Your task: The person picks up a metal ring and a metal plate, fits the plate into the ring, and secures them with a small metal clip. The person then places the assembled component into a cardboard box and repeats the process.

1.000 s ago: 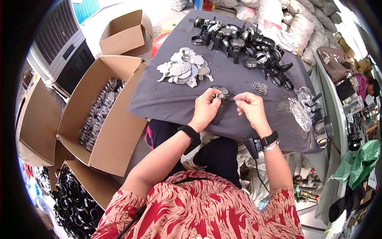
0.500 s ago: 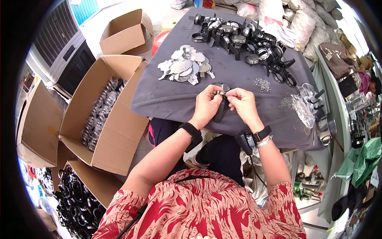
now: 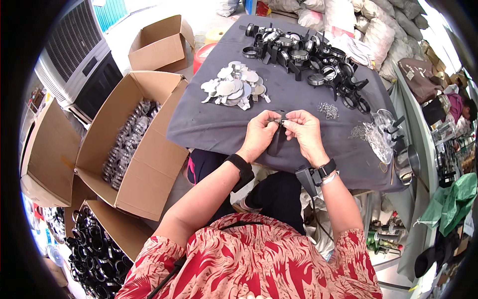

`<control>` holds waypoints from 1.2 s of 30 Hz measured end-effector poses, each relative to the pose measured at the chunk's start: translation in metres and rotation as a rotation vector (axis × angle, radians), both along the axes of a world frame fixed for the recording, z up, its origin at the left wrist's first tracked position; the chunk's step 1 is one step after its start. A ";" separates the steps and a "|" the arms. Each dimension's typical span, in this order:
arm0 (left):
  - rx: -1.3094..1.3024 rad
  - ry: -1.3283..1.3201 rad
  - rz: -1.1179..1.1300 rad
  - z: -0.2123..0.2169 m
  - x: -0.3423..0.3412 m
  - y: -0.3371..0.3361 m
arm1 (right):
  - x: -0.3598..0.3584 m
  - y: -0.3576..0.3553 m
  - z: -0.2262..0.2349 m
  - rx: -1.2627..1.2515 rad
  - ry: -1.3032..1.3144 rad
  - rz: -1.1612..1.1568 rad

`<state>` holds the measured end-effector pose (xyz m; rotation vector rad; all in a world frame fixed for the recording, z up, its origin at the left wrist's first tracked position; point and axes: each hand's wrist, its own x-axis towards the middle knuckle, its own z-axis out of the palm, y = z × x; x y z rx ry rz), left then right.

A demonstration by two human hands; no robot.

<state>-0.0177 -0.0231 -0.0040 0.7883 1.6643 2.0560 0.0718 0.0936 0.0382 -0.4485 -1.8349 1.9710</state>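
Note:
At the near edge of the cloth-covered table (image 3: 199, 130), my left hand (image 3: 260, 134) is closed around the top of a black handled part (image 3: 275, 145). The part's handle points toward me, and its round end is mostly hidden by my fingers. My right hand (image 3: 304, 130) meets it there, thumb and fingertips pinched at the joint; whatever is between them is too small to make out. Beyond my left hand lies a pile of flat silver discs with tabs (image 3: 234, 88). A small heap of thin metal pins (image 3: 328, 110) sits beyond my right hand.
Black round holders with handles (image 3: 298, 56) crowd the table's far side. A clear plastic bag (image 3: 382, 119), more pins (image 3: 372, 137) and a metal bowl (image 3: 407, 162) lie at the right edge. Cardboard boxes (image 3: 149, 174) stand on the left, beside an air cooler (image 3: 69, 45).
My right fingers have curled in closer against the left ones over the part, and less of its round end shows. The whole view has shifted slightly.

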 end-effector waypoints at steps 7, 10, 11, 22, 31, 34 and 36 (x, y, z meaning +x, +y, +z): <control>0.015 -0.134 -0.170 0.013 0.001 0.006 | 0.003 0.021 -0.008 0.520 0.097 -0.036; 0.012 -0.135 -0.192 0.025 0.005 0.006 | 0.007 0.033 0.009 0.791 0.162 -0.003; 0.044 0.028 -0.176 0.017 -0.001 0.002 | -0.001 0.037 0.004 0.695 0.120 0.094; -0.122 -0.063 0.052 0.023 0.018 -0.003 | -0.012 0.045 -0.004 0.530 0.019 0.279; -0.163 -0.427 -0.016 0.035 0.006 -0.018 | -0.019 0.030 -0.003 0.508 -0.002 0.254; -0.133 -0.380 0.016 0.035 -0.004 -0.018 | -0.026 0.021 -0.003 0.545 0.019 0.168; -0.156 -0.355 -0.044 0.043 -0.007 -0.016 | -0.021 0.020 0.000 0.525 -0.009 0.116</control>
